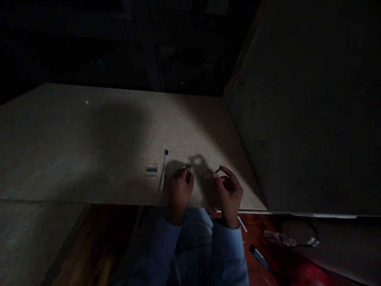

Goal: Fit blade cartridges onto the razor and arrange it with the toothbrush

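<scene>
My left hand (pixel 180 190) is closed in a pinch on a small metallic piece (pixel 189 169) held just above the tabletop. A little to its right, my right hand (pixel 228 190) pinches a short dark stick-like piece (pixel 217 171) between thumb and fingers. The two hands are a hand's width apart over the near edge of the pale wooden table (pixel 89 147). Left of my left hand a thin white stick with a dark tip (pixel 163 171) lies on the table. Beyond it sits a small clear box with a teal stripe (pixel 151 169).
A tall pale panel (pixel 306 119) stands upright along the table's right edge. The room is dim; only the patch around my hands is lit. Below the table, a red floor (pixel 285 266) carries a cable and small dark items. My blue sleeves (pixel 205 254) fill the lower middle.
</scene>
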Tool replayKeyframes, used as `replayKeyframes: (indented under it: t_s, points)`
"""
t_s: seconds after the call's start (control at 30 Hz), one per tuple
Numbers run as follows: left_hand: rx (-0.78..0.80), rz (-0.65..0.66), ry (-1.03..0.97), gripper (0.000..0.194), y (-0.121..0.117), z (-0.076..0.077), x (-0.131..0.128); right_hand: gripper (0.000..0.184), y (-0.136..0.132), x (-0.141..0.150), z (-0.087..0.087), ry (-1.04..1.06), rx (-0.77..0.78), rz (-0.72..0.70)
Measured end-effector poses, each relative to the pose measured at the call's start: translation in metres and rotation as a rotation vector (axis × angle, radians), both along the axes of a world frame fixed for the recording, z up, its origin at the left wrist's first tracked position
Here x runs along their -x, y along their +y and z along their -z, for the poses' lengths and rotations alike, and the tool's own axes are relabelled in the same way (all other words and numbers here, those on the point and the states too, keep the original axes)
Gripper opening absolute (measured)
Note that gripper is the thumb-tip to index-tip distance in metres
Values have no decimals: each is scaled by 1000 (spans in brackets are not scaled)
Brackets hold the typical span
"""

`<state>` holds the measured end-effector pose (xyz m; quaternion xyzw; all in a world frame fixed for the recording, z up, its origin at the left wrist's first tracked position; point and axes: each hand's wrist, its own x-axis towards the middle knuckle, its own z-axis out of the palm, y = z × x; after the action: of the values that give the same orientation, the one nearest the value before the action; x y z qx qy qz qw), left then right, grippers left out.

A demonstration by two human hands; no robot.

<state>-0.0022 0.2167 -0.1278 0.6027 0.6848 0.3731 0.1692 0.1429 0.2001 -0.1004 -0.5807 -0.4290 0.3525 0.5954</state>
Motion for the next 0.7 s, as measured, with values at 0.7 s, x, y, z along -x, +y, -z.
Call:
replayKeyframes:
  t_s: [0.7]
  points:
    - [-314, 92, -133, 19, -17, 21, 15, 60, -7, 6, -4, -85, -16, -53]
